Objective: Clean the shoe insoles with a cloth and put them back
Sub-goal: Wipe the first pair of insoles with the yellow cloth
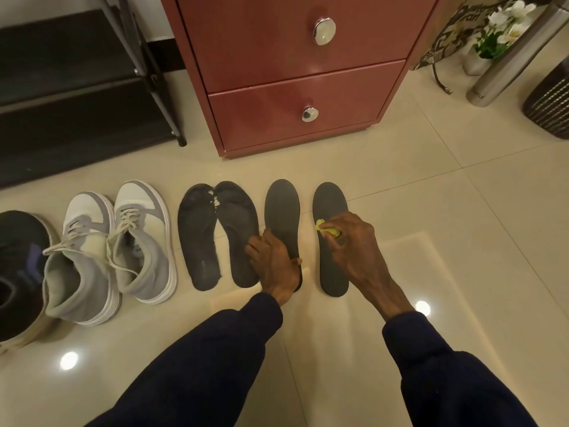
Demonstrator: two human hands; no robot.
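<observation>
Surface: we are working on glossy cream floor tiles [462, 211] before a red-brown drawer cabinet [292, 72] | right hand [351, 241] is pinching a yellow cloth [328, 229] against the far-right insole [329, 201] | left hand [274, 260] is curling round the next insole [281, 204] at its heel | grey-white sneakers [107, 248] are sitting left, below a black rack [77, 87]

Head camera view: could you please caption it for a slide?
Right hand presses a yellow cloth on the rightmost insole; left hand grips the neighbouring insole.

Glossy tile floor [462, 241]; matt insoles [281, 211].
</observation>
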